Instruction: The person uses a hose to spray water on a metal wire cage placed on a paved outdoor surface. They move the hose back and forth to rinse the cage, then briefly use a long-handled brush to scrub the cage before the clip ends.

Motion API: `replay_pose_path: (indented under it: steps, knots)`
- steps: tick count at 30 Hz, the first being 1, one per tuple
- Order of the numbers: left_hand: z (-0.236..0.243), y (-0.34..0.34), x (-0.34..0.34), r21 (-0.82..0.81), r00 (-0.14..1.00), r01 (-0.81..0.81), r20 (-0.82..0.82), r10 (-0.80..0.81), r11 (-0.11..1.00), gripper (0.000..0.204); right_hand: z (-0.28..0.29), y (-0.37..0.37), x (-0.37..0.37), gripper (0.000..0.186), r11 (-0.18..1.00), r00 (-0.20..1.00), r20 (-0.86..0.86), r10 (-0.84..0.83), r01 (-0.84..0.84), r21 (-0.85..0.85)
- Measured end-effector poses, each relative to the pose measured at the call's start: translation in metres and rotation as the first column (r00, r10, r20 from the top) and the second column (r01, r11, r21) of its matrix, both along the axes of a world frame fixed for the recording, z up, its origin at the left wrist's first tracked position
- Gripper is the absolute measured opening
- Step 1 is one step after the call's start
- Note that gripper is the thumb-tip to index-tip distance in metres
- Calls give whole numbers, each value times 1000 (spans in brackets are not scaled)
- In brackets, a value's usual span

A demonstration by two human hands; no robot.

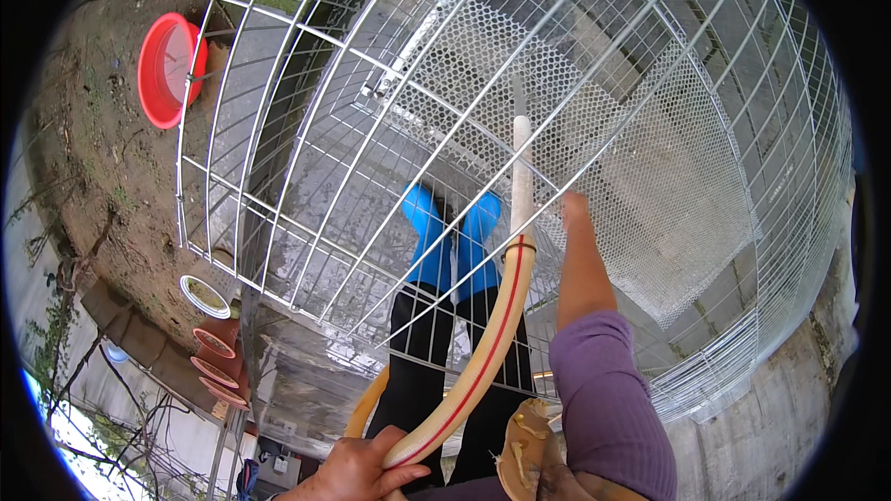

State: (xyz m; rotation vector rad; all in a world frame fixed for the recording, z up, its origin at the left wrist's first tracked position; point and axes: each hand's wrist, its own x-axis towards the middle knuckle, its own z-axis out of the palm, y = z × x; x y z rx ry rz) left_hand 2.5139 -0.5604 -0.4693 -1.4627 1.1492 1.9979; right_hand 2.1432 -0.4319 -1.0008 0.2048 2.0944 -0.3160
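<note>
My left hand is closed around a beige hose with a red stripe, near the lower edge. The hose curves up and ends in a whitish pipe, and a greyish streak, which looks like water, leaves its tip. A silvery wire cage spreads around and over the hose. White plastic mesh with small holes lies beyond the pipe. My right hand, below a purple sleeve, appears closed on a wire of the cage beside the mesh; its fingers are partly hidden.
A red basin stands on soil at the left. Below it are a white-rimmed pot and several terracotta pots. My blue boots show through the wires. A worn brownish piece hangs near the lower edge.
</note>
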Motion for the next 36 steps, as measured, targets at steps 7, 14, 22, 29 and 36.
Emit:
replay_pose_path:
  steps: [7,14,22,29,36]
  knots:
    - [1,8,5,-40,999,37,-20,-38,999,43,26,-31,-3,43,990,983,-176,55,-76,-115]
    - [-1,12,5,-63,1000,4,-15,-5,998,43,34,-41,-15,57,964,985,20,-172,173,-202]
    - [-2,18,9,-66,1000,-19,-7,19,998,44,44,-35,-28,41,928,939,218,-268,312,-204]
    - [-7,18,8,-51,999,-20,-27,18,998,43,20,-29,14,29,944,996,54,-68,81,-318]
    - [-8,17,0,-47,999,-6,-34,5,999,43,-14,1,-4,45,759,743,-175,646,-649,43]
